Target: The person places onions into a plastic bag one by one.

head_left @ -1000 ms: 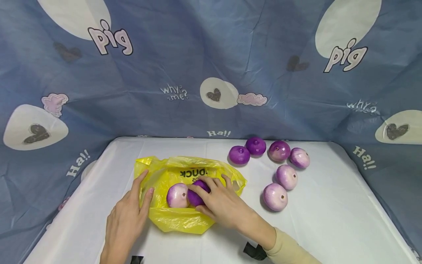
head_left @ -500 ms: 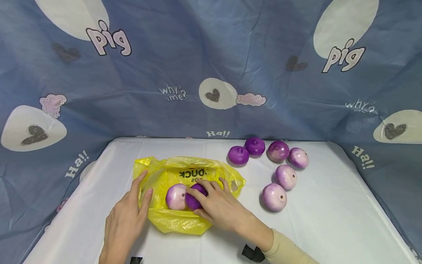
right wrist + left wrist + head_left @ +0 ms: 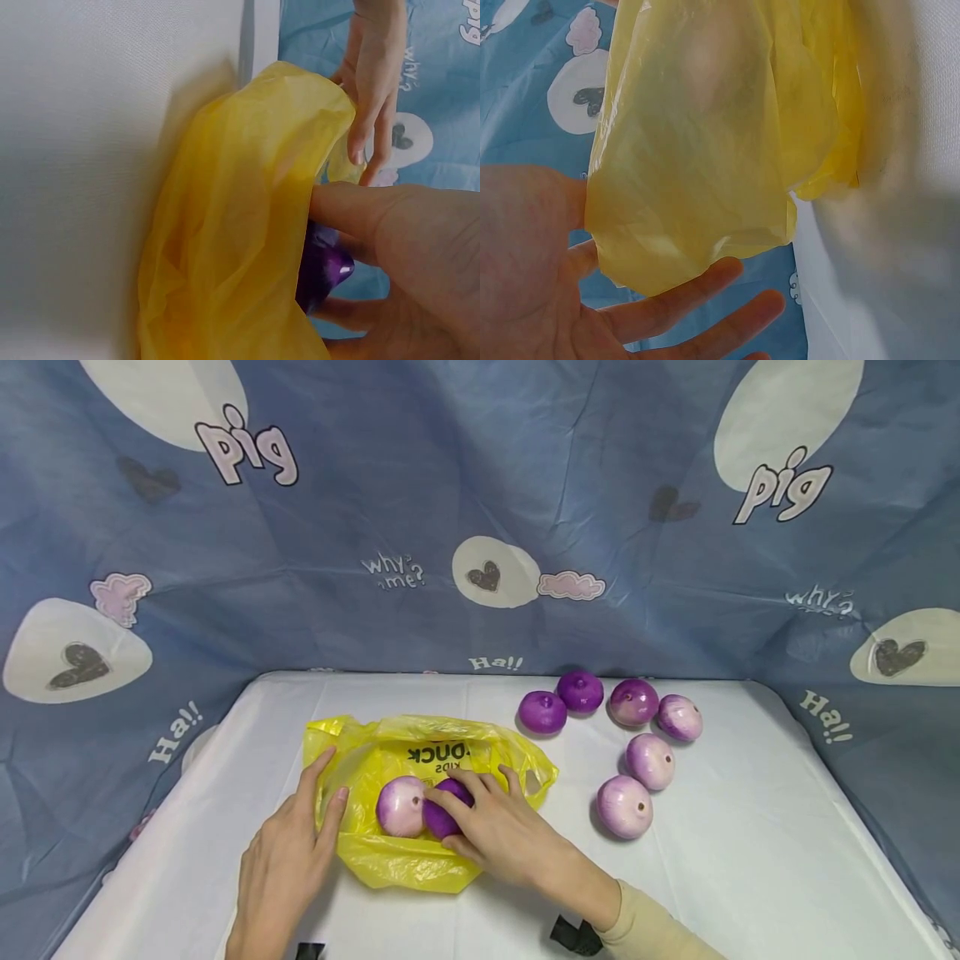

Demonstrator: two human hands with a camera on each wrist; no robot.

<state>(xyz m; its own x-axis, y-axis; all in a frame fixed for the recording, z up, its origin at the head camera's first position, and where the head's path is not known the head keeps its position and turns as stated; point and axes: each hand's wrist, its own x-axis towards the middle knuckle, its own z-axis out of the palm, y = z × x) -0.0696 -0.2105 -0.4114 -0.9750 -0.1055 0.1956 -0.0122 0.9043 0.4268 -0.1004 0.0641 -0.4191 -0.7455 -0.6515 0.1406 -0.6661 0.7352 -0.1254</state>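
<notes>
Gripping one dark onion [image 3: 438,820], the right hand [image 3: 504,828] shares one bag [image 3: 408,868] with one pale onion [image 3: 396,808]; left hand [image 3: 285,847] splayed, six onions [image 3: 650,762] outside.

Where our cameras look

From the head we look forward and down across the desk [image 3: 750,860] to the cloth [image 3: 480,460] behind; from each wrist, sideways and close, we face the bag [image 3: 408,864] all three share.

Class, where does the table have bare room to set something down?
The broadest patch is the white tablecloth right of the six loose onions; another lies left of the left hand. Crowded: the yellow bag, where the right hand grips a purple onion beside a pale onion, and the back, where four loose onions cluster.
</notes>
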